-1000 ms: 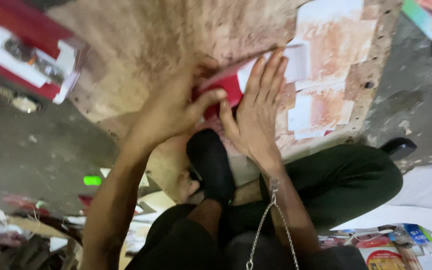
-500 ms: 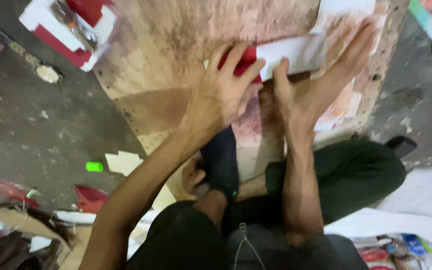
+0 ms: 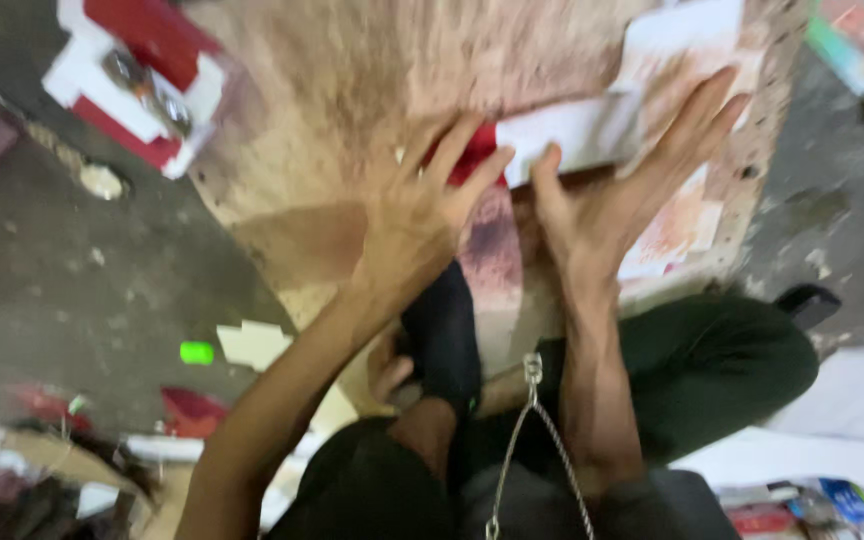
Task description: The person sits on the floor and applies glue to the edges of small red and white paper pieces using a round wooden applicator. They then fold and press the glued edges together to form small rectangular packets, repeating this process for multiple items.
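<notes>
We see a large stained board [image 3: 352,120] lying on the grey floor [image 3: 82,270], with white paper sheets [image 3: 672,40] stuck near its far edge. Our left hand [image 3: 422,215] presses flat on a red-and-white card [image 3: 512,150] lying on the board, fingers [image 3: 452,150] spread and gripping nothing. Our right hand [image 3: 632,190] lies just beside it on the card's white part, fingers wide apart, also holding nothing. A red-and-white box [image 3: 137,80] sits at the board's left corner.
</notes>
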